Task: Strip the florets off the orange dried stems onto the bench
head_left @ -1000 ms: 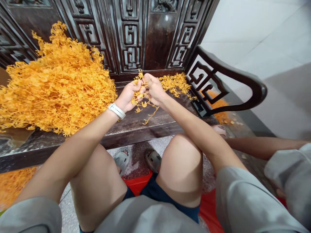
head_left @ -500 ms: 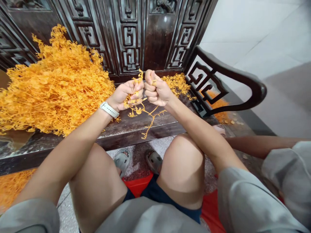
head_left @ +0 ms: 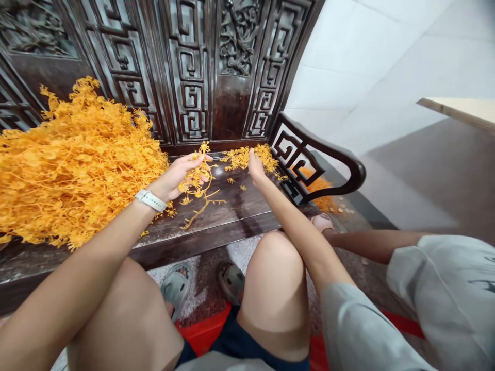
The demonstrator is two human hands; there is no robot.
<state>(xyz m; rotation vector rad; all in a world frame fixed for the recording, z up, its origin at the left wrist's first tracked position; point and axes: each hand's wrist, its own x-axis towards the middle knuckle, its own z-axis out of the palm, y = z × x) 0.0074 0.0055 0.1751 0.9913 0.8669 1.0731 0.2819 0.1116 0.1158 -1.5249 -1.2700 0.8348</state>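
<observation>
My left hand (head_left: 176, 176), with a pale watch band at the wrist, holds an orange branched artificial flower sprig (head_left: 199, 180) between thumb and fingers. Its bare lower stem hangs over the dark wooden bench seat (head_left: 240, 206). To the right, my right hand (head_left: 256, 167) is over the near side of a small heap of loose orange florets (head_left: 265, 156). Its fingers are turned away from me, so their grip and anything in them are hidden. A large pile of orange sprigs (head_left: 85, 170) lies beside my left wrist.
A carved wooden backrest (head_left: 232, 111) rises behind the seat, and a curved armrest (head_left: 351, 167) bounds its right end. More orange pieces (head_left: 319, 190) lie beyond the armrest. Another person's leg (head_left: 363, 245) is close at the right. A board edge (head_left: 456, 113) juts in at upper right.
My hands were together at the sprig and are now apart. The right hand has moved right to the small heap; the left keeps the sprig. The view has shifted.
</observation>
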